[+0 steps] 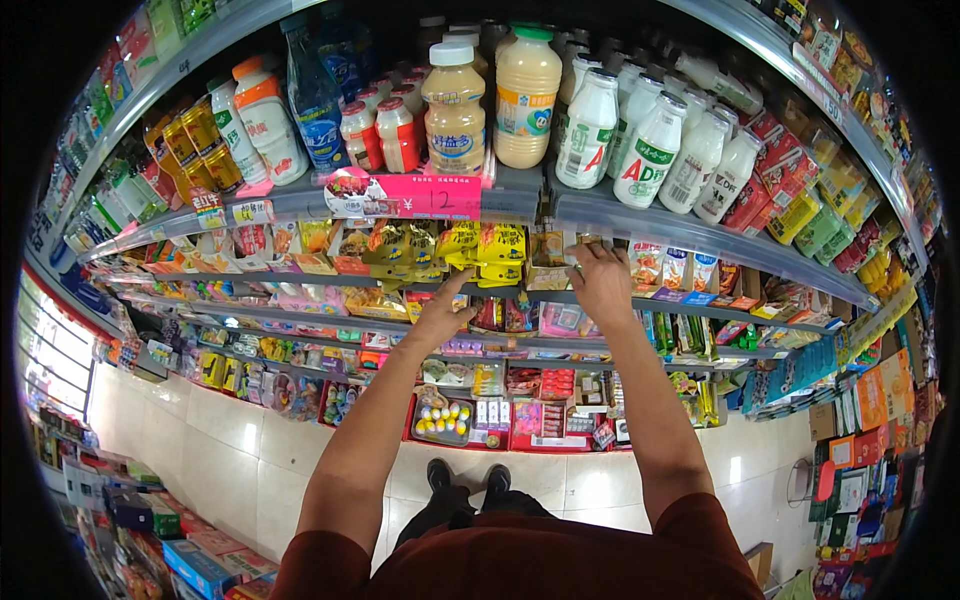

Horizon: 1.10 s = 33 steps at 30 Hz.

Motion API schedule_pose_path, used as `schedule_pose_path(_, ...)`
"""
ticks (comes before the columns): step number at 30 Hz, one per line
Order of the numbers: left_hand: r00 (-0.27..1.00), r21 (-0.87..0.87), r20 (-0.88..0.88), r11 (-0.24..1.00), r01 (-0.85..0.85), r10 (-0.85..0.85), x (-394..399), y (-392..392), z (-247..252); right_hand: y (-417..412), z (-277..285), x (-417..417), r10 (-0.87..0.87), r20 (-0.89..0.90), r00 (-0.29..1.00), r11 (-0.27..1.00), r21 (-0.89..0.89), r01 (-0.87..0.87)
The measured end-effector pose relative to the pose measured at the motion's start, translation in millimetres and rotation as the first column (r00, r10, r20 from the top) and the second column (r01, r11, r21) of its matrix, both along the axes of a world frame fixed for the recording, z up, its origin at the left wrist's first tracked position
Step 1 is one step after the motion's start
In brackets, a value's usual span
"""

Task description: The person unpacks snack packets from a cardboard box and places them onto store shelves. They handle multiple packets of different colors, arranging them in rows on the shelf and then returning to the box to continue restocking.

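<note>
My left hand (445, 309) reaches up to the shelf below the drinks, thumb apart from the other fingers. Its fingertips are at the lower edge of the bright yellow snack packets (500, 251); whether they press on them I cannot tell. Darker yellow packets (401, 247) hang over the shelf edge to the left. My right hand (602, 281) is at the right side of an open cardboard display box (550, 276) with small packets inside. Its fingers curl over that spot under the shelf above, so their grip is unclear.
Overhead, a drinks shelf with a clear front strip (660, 225) holds white milk-drink bottles (589, 131), a large cream-coloured bottle (528, 101) and a pink price card (405, 196). Lower shelves carry toys and sweets. Stacked boxes (199, 566) stand behind at left.
</note>
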State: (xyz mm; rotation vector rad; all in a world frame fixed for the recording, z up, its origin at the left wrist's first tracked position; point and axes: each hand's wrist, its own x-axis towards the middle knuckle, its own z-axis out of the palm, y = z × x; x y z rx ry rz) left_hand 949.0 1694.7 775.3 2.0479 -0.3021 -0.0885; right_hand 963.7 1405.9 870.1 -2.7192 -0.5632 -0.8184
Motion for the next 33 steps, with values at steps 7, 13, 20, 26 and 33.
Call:
schedule_pose_path(7,1.0,0.007,-0.003,1.0,0.002,-0.002,-5,0,9,4,-16,11,-0.102,-0.071,0.992,0.948,-0.308,0.076)
schedule_pose_path(13,1.0,0.021,0.002,0.999,0.026,-0.026,-5,3,15,-2,-16,-1,0.001,-0.017,1.0,0.953,-0.303,-0.006)
schedule_pose_path(20,0.976,-0.327,0.195,0.945,-0.027,0.096,-28,-9,-9,-8,-5,-80,0.06,0.023,0.998,0.97,-0.236,-0.053)
schedule_pose_path(26,0.643,-0.924,-0.379,0.237,-0.299,-0.666,-88,-71,-40,11,18,-153,0.093,-0.072,0.993,0.98,-0.168,-0.104)
schedule_pose_path(33,0.355,-0.868,-0.216,0.012,-0.496,-0.91,-140,-153,-11,9,1,-261,-0.015,-0.272,0.962,0.993,-0.117,-0.018)
